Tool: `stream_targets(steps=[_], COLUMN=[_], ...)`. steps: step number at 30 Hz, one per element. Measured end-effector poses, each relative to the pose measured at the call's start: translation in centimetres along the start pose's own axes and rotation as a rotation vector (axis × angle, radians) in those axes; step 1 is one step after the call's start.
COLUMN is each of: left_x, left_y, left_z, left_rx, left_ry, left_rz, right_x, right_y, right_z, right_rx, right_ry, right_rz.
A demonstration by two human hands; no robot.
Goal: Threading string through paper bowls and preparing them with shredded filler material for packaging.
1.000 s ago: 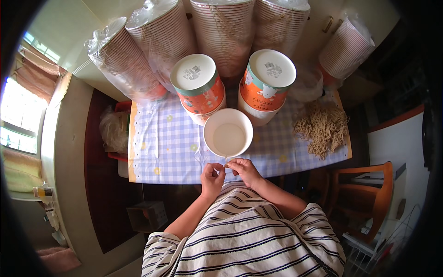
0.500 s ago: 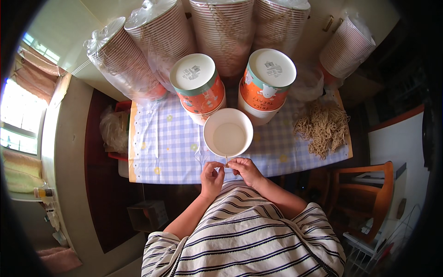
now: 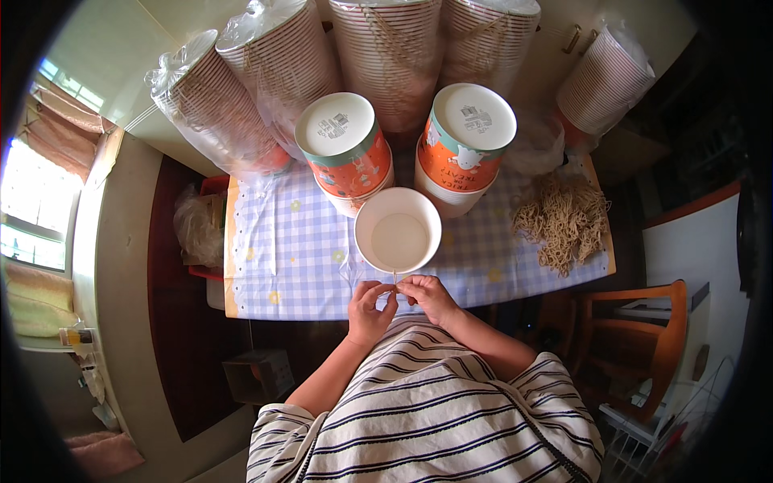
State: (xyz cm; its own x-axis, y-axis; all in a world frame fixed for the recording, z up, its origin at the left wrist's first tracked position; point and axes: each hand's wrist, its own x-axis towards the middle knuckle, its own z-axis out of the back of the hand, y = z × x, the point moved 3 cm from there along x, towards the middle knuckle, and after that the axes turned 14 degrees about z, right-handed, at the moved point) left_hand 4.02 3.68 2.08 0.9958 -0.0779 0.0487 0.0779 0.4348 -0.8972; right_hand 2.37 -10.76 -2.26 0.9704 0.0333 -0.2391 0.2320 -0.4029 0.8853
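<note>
A white paper bucket [image 3: 426, 217] stands mouth up at the near part of the table. A short pale cord [image 3: 394, 276] runs from its near rim down to my fingers. My left hand [image 3: 370, 314] is closed in a pinch at the cord, thumb and forefinger together. From the other side my right hand [image 3: 429, 298] pinches at the same spot, its fingertips meeting those of the left. The cord's end is too small to make out between the fingers. Behind the bucket, upturned orange paper buckets are stacked at left [image 3: 352, 171] and right [image 3: 460, 158].
A checked cloth [image 3: 306, 274] covers the table. On its right side lies a heap of beige cords [image 3: 565, 221]. Tall bagged stacks of buckets [image 3: 386, 64] line the back, and another bagged stack [image 3: 605, 88] stands back right. A wooden chair [image 3: 672, 346] is at the right.
My fingers have shifted slightly at the cord, and the left thumb and forefinger sit a little differently. The bucket and the stacks have stayed in place.
</note>
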Motion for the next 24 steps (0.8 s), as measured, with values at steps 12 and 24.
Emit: stream_targets(steps=[12, 24], left_x=[0.15, 0.42], left_y=[-0.58, -0.79], left_z=[0.31, 0.43], left_rx=[0.114, 0.35], left_ry=[0.002, -0.069], left_rz=[-0.139, -0.368], right_x=[0.0, 0.03], right_y=[-0.47, -0.06], right_z=[0.25, -0.25], right_rx=[-0.039, -0.146], right_ry=[0.022, -0.018], right_rz=[0.006, 0.048])
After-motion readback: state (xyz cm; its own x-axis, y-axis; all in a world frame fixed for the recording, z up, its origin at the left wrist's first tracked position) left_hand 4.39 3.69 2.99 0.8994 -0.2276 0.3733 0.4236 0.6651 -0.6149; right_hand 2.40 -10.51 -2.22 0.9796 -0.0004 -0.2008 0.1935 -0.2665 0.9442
